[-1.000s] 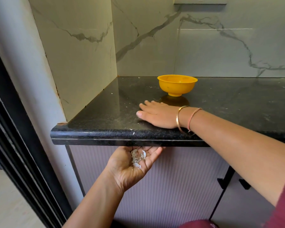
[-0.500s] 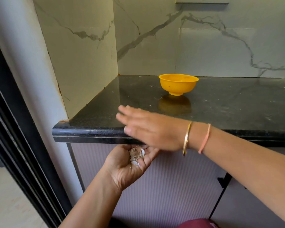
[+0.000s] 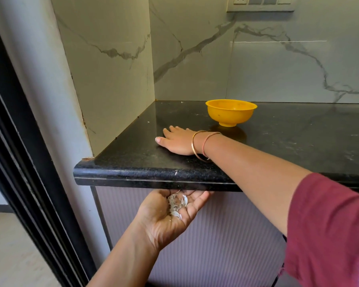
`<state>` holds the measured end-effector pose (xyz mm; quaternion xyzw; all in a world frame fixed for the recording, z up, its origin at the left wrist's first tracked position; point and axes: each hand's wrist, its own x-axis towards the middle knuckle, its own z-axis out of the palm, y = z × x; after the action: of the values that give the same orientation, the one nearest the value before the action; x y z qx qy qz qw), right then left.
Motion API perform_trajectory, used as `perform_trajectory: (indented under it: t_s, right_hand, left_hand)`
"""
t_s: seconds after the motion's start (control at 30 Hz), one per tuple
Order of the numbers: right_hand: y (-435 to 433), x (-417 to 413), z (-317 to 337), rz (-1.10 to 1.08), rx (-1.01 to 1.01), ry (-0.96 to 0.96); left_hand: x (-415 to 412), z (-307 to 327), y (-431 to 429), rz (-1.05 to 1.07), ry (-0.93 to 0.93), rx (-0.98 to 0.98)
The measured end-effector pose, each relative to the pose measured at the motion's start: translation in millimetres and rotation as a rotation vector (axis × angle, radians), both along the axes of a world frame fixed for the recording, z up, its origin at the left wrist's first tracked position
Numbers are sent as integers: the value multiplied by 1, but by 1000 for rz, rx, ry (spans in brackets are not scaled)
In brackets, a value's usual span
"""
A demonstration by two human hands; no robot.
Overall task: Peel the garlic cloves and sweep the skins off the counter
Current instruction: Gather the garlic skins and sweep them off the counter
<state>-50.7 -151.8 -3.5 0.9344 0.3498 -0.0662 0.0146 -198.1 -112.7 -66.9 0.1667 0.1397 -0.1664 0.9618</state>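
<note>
While right hand (image 3: 177, 141) lies flat on the counter (image 3: 288, 141) near the bowl (image 3: 230, 114), left hand (image 3: 164, 220) cups what seem skins (image 3: 177, 205).

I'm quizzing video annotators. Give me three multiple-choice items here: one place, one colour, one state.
1. The bowl is: A red, B yellow, C white.
2. The pile of garlic skins lies: A in the left hand, on its upturned palm, B in the bowl, C on the floor.
3. The right hand is: A fisted in air, B holding the bowl, C flat on the counter.
Answers: 1 B, its wall is yellow; 2 A, the pile sits in the palm below the counter edge; 3 C, straight fingers rest on the black top.
</note>
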Motion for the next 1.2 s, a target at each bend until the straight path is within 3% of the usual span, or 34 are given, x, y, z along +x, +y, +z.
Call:
perform_trajectory:
  t_s: [0.27, 0.47, 0.53, 0.6, 0.73, 0.8, 1.0, 1.13, 1.2]
  right_hand:
    - [-31, -67, 1, 289, 24, 34]
    - [-69, -119, 7, 446, 170, 258]
    - [-73, -117, 11, 413, 286, 288]
    - [-74, -98, 15, 305, 319, 172]
    - [-64, -48, 12, 22, 83, 58]
    - [-54, -38, 7, -5, -2, 14]
    - [-56, -87, 4, 339, -70, 3]
    - [-78, -123, 4, 516, 110, 281]
    - [-80, -125, 4, 519, 242, 287]
  left_hand:
    - [0, 0, 2, -34, 5, 20]
    - [-5, 0, 5, -27, -87, -103]
    - [-4, -1, 4, -28, -78, -67]
    - [-1, -3, 4, -64, -63, -24]
    - [1, -4, 4, -51, -43, -33]
    - [2, -5, 5, -48, -42, -53]
    - [3, -7, 7, -54, -55, -92]
    - [-1, -11, 15, -22, -53, -262]
    - [-1, -10, 12, 9, -56, -214]
